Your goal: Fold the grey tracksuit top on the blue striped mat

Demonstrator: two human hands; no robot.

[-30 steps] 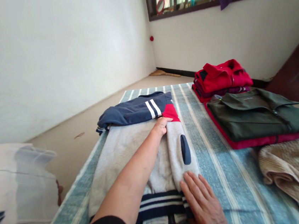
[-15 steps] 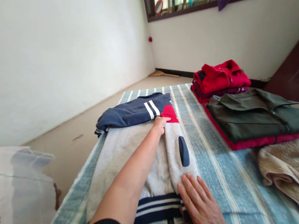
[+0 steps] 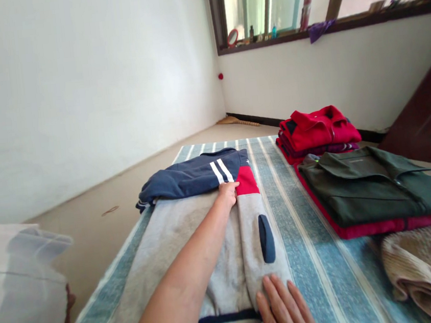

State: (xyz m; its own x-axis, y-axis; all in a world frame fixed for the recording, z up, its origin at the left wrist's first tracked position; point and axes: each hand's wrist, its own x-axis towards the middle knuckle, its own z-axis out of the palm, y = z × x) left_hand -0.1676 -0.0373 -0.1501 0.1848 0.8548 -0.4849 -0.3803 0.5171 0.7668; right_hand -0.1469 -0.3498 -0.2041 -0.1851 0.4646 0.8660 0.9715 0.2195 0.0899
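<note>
A jacket [image 3: 169, 238] with a grey body, navy upper part, white stripes and a red patch lies face down with its right side folded inward. My left hand [image 3: 227, 193] reaches across it, fingers closed on the cloth at the fold beside the red patch. Its lower fingers are partly hidden. My right hand [image 3: 286, 305] lies flat on the jacket's lower right, just above the striped hem, with fingers outstretched. Between the hands is a navy pocket trim [image 3: 266, 238]. The navy sleeve is laid across the top.
The jacket rests on a blue striped bedspread [image 3: 298, 214]. To the right are a dark green folded jacket [image 3: 368, 186], a stack of red clothes [image 3: 318, 130] and a crumpled beige towel [image 3: 430, 267]. White sheer fabric [image 3: 21, 295] stands at left.
The view has tilted up, so everything sits lower in the picture. My left hand has slid slightly left, off the red patch to its edge. My right hand stays flat on the jacket.
</note>
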